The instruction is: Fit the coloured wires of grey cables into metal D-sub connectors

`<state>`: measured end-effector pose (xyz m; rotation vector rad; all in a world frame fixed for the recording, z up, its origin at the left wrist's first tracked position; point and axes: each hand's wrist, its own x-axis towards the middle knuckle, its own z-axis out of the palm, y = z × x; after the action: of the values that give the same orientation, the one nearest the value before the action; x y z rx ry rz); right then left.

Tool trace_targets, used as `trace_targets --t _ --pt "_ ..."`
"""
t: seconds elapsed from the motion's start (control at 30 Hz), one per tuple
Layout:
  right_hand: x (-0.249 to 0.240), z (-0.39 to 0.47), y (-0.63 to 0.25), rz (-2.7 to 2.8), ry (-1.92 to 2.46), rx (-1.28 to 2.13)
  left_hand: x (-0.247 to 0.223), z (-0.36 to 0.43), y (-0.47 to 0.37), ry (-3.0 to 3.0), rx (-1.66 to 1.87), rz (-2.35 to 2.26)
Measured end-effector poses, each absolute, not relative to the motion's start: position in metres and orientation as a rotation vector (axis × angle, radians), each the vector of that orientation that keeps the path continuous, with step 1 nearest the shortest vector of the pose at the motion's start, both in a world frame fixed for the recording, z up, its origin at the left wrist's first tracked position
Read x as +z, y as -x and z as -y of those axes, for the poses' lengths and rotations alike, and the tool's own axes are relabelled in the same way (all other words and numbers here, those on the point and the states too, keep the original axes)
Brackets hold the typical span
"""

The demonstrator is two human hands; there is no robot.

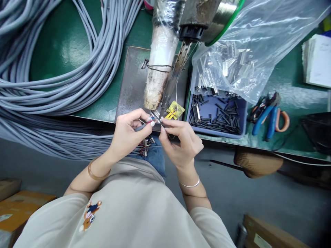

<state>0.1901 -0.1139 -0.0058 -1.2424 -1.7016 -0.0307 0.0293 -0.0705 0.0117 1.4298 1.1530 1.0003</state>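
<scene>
My left hand is closed in a pinch on the end of a grey cable, whose thin red and blue wires fan out at the fingertips. A small metal pin connector sits at these wires, just under the soldering iron. My right hand pinches close to the connector's right side; a small silvery piece shows at its fingertips, too small to name. A thin strand of solder wire hangs down by the iron. Beside the connector lies a yellow pad.
Coiled grey cables cover the left of the green bench. A blue tray holds black sleeves and connectors, partly under a plastic bag. Pliers lie farther right. A wrapped white tube and a solder spool stand above the hands.
</scene>
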Motion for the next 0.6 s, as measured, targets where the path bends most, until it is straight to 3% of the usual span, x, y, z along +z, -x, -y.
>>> trace_targets --t 0.27,0.6 --pt "-0.014 0.121 -0.194 1.68 1.242 -0.052 0.013 0.071 -0.029 -1.27 0.907 -1.096" --pt "-0.039 0.136 -0.199 1.675 1.037 0.187 0.026 0.076 -0.01 -0.951 0.537 -0.781"
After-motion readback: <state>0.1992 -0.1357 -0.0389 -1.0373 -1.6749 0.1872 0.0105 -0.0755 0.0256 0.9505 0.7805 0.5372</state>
